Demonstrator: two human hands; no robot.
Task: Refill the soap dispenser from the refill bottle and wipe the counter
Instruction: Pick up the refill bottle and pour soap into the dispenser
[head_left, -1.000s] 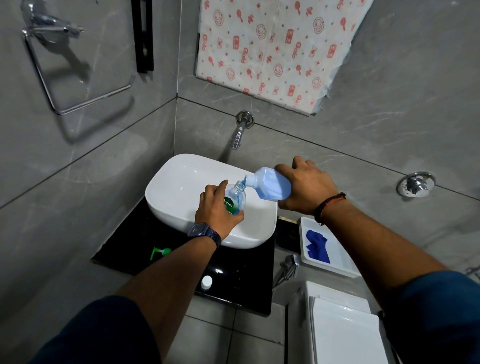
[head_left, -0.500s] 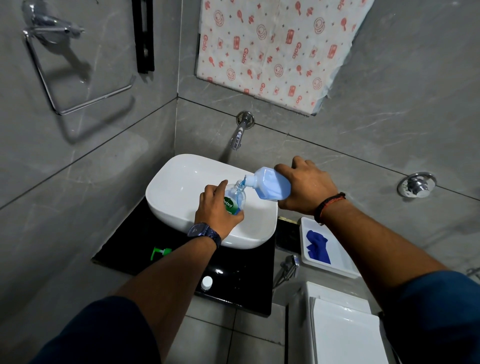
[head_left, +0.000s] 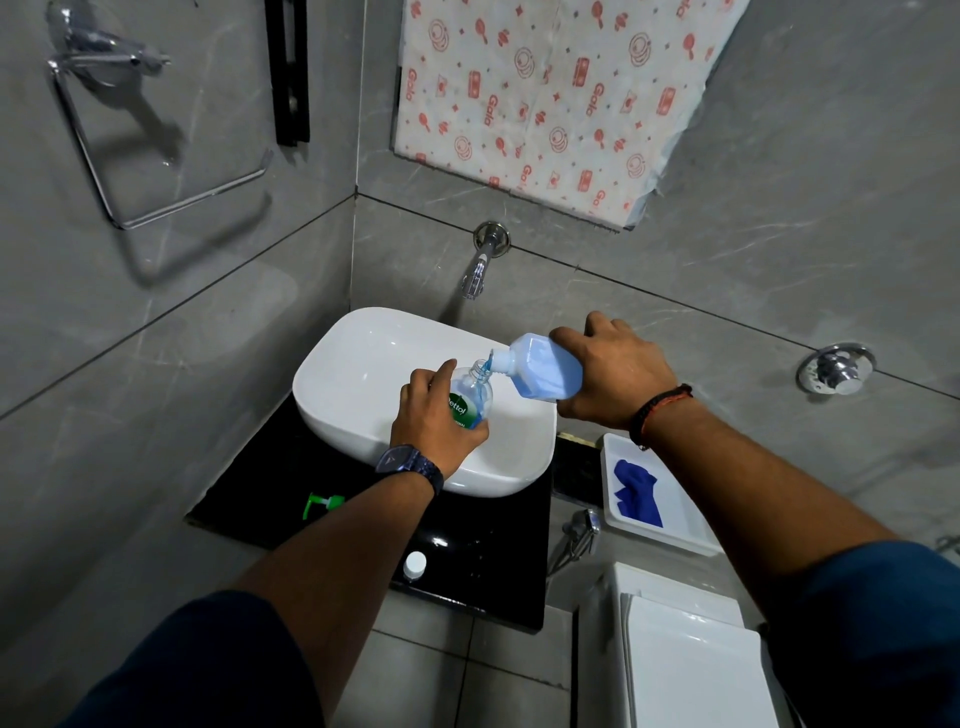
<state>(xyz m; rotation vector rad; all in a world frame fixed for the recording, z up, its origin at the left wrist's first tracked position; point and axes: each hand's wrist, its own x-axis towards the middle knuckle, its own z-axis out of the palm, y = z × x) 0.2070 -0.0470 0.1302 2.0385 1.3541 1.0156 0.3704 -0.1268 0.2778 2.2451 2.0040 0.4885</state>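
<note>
My left hand (head_left: 434, 423) grips a clear soap dispenser bottle (head_left: 470, 397) with a green label, held upright over the white basin (head_left: 358, 374); its pump is off. My right hand (head_left: 610, 374) holds the pale blue refill bottle (head_left: 543, 366) tipped on its side, spout at the dispenser's open neck. A thin blue stream runs from spout into neck. The green pump head (head_left: 322, 505) lies on the black counter (head_left: 260, 493) left of my forearm. A small white cap (head_left: 415, 564) sits near the counter's front edge.
A white tray (head_left: 691, 519) holding a blue cloth (head_left: 636, 493) sits right of the basin. A wall tap (head_left: 478, 270) hangs over the basin. A toilet cistern (head_left: 675, 649) stands at lower right, and a towel ring (head_left: 156, 156) is on the left wall.
Both hands and both bottles stay almost where they were. The blue stream keeps running into the dispenser.
</note>
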